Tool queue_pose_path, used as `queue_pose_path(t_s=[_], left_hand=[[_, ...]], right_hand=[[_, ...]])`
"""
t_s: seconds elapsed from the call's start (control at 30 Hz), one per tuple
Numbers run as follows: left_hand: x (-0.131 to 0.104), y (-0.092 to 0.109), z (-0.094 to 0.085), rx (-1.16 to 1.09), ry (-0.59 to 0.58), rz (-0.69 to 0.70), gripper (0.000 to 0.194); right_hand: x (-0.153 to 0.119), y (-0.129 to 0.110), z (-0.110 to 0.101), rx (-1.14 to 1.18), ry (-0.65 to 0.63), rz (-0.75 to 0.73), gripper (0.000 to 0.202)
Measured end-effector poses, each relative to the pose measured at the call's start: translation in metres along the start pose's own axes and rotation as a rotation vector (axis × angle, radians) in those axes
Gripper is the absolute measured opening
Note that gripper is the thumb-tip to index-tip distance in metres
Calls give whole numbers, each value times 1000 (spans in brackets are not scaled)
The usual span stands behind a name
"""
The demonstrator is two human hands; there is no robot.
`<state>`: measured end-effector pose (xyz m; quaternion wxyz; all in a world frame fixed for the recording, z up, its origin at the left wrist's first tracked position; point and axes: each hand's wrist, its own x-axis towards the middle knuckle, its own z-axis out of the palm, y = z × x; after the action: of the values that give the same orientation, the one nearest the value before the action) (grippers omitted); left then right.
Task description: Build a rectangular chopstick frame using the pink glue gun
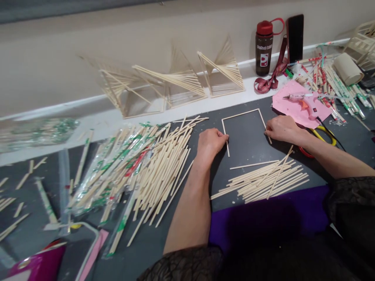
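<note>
On the dark table lies a three-sided frame of thin wooden sticks, its open side toward me. My left hand pinches its left stick near the lower part. Around the right stick, the fingers of my right hand are closed in the same way. Just below the frame, a single stick lies crosswise, touching or close to a small pile of loose sticks. A larger heap of bare sticks is left of my left forearm.
Twisted stick structures stand along the wall. Wrapped chopsticks lie at left. At right are a pink glue gun on pink paper, yellow-handled scissors, a bottle and a phone.
</note>
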<state>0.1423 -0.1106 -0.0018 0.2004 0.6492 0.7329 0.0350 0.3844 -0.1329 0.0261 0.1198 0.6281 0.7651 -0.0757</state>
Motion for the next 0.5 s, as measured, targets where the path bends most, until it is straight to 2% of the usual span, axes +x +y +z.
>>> queue_pose_path(t_s=[0.2,0.37,0.5], left_hand=[[-2,1,0,-6,28,17,24],[0,-2,1,-40,17,8,28],[2,-6,0,-42,64,35,29]], right_hand=[[-1,-1,0,6,8,-3,34],[-3,1,-3,16,65,31,38],[-1,8,-6,43,103,52,38]])
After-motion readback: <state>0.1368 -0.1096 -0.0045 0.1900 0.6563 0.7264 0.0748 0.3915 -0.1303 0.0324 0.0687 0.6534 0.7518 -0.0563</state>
